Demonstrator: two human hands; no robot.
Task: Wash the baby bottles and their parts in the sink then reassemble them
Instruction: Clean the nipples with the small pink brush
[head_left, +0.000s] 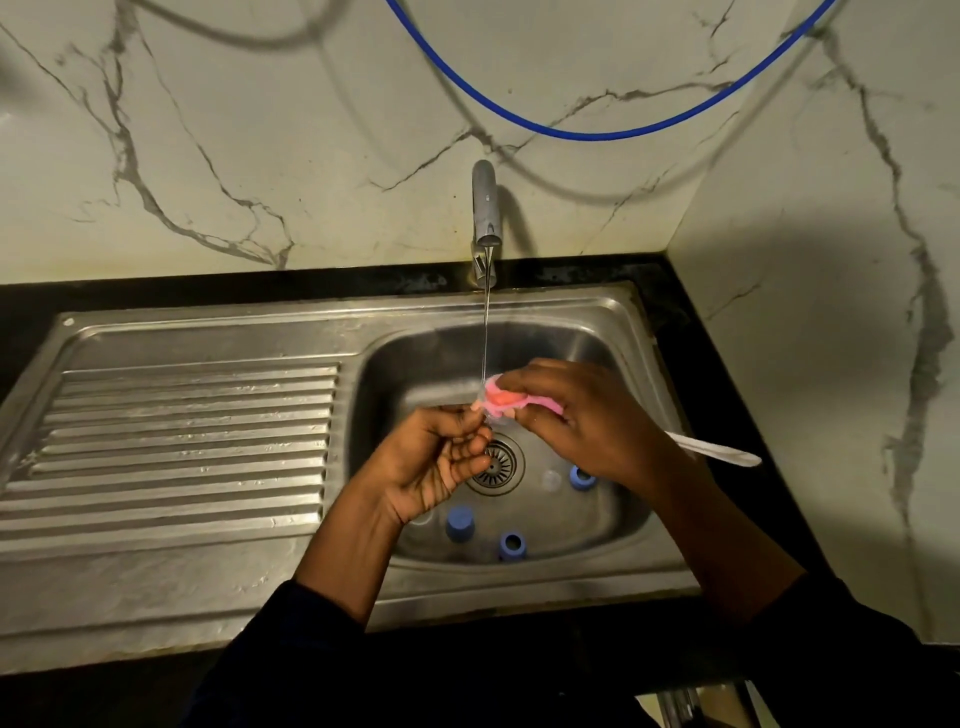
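Both hands were over the sink basin (395, 364), directly beneath the thin water stream (487, 332) falling from the steel tap (484, 208). The right hand (587, 415) gripped the sponge brush (501, 397) close behind its pink, soft foam head, fingers curled round it. The brush's white plastic handle (717, 449) ran away to the right and slightly down, past the wrist and over the basin's right edge. The left hand (441, 467), fingers curled, pinched a small translucent part (492, 417) just left of and touching the foam head; the part was too blurred to identify, though a teat is judged likely. The relation governing the next move was that the brush head lay immediately right of the held part, with the stream landing where they met. Short strokes along the handle's axis would therefore be needed. On the basin floor lay the unheld parts: a blue cap (460, 522) near the left forearm, a blue collar ring (512, 545) toward the front wall, a second blue ring (582, 477) under the right hand, and a clear teat (550, 480) beside it, right of the slotted drain (496, 465). All appeared to be smooth moulded plastic or silicone. The ribbed steel drainboard (182, 441) lay to the left.
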